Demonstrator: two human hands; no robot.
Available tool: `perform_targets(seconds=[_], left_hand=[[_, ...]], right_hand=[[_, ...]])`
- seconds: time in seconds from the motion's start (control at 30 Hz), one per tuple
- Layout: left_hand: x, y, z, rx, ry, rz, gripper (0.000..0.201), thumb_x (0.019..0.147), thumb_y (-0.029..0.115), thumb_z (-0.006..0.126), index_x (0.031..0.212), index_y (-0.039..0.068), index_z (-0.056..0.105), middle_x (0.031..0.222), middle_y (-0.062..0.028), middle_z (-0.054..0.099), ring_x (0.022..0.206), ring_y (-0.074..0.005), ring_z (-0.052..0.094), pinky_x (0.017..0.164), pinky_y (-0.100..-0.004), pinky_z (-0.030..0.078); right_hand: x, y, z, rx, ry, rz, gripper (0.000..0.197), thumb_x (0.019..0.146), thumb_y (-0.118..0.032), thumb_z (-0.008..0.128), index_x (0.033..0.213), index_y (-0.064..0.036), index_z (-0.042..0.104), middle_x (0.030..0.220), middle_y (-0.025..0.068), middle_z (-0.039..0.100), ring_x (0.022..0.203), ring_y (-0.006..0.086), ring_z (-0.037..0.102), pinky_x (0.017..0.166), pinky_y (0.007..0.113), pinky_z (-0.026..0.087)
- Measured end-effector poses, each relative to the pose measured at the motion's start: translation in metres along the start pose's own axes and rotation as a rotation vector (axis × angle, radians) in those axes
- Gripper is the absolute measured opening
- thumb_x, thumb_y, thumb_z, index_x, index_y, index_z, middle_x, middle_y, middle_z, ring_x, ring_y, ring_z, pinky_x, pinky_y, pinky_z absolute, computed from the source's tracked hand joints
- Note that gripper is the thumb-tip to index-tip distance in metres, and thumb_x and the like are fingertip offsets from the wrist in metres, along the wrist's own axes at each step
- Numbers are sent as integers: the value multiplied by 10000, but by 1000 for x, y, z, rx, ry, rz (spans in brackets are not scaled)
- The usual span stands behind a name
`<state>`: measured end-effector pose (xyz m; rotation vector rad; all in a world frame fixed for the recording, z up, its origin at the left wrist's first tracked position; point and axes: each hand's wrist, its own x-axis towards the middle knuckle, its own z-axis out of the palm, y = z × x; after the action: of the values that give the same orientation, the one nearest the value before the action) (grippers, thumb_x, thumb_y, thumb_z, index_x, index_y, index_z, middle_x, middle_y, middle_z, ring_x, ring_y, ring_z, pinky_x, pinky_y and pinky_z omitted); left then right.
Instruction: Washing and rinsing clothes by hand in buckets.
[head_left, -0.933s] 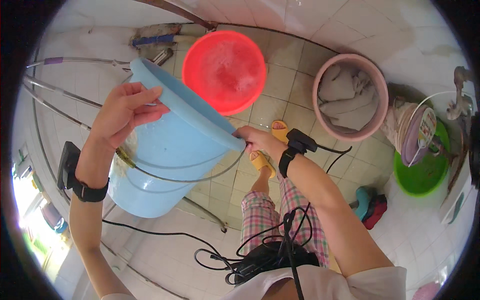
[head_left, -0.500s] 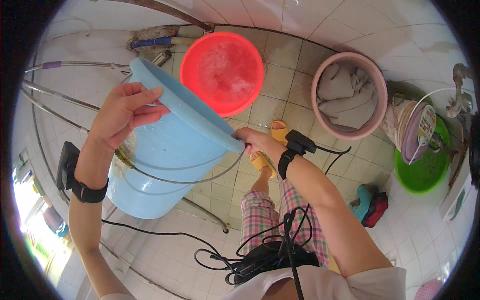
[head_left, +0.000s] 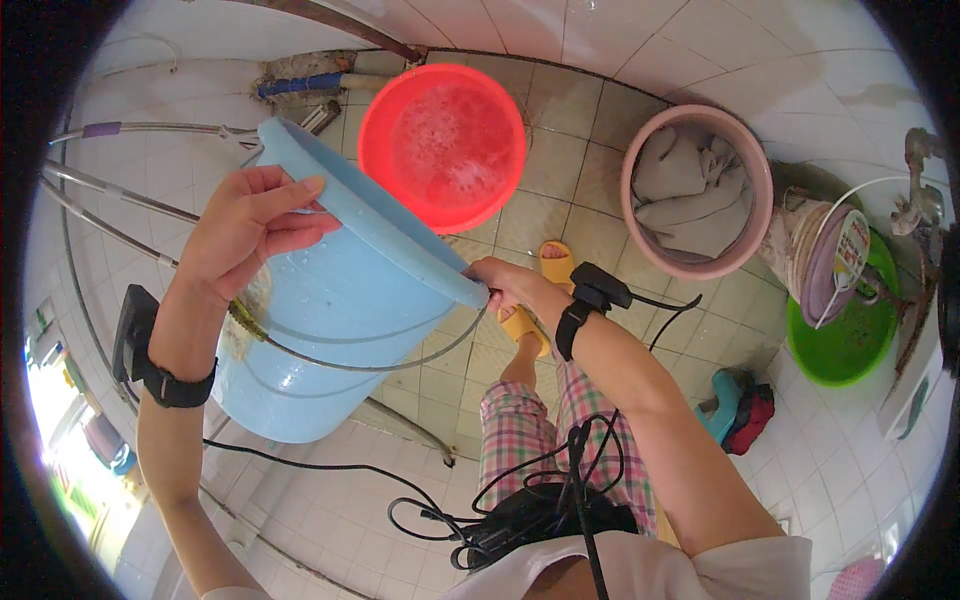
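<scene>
A light-blue bucket (head_left: 330, 320) hangs tilted in front of me, its mouth toward the red basin (head_left: 375, 190). My left hand (head_left: 255, 225) is at the bucket's upper left rim, thumb on the lip and bent fingers against the outer wall just below. The closed fingers of my right hand (head_left: 505, 280) grip the rim at its right end. A thin wire handle (head_left: 400, 367) with a yellowish grip hangs loose across the bucket's side. Frothy water (head_left: 450, 140) lies in the basin. The bucket's inside is hidden from view.
A pink bucket (head_left: 632, 205) holding grey cloth stands on the tiled floor, right of the basin. Farther right are a green basin (head_left: 840, 365), stacked purple basins (head_left: 832, 262) and a wall tap (head_left: 920, 190). Hoses (head_left: 130, 200) run along the left; a black cable (head_left: 330, 465) crosses my lap.
The bucket's base has dipped very slightly. Both hands keep the same places on the rim, and the basin's froth has shifted a little.
</scene>
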<state>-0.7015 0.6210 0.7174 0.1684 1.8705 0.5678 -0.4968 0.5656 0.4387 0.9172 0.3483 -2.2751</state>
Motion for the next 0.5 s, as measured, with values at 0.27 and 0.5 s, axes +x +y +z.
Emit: perform_targets(seconds=[0.27,0.5], left_hand=[[-1,3,6,-5,5,6,147,767,119,593,785,12,494,750,-89,568,665,-185,622,497,-175,517],[3,-2,3,-1,-11,1,161,772,117,584,834,-13,513,778,-103,580,669,-175,620,500,-175,519]], right_hand=[[-9,-3,2,-5,26,51,168,793,-183,432,687,-95,528,513,-15,401,362,51,275,293,189,184],[-4,4,0,17,29,22,167,789,-186,444,689,-86,534,505,-15,398,362,58,289,290,194,181]])
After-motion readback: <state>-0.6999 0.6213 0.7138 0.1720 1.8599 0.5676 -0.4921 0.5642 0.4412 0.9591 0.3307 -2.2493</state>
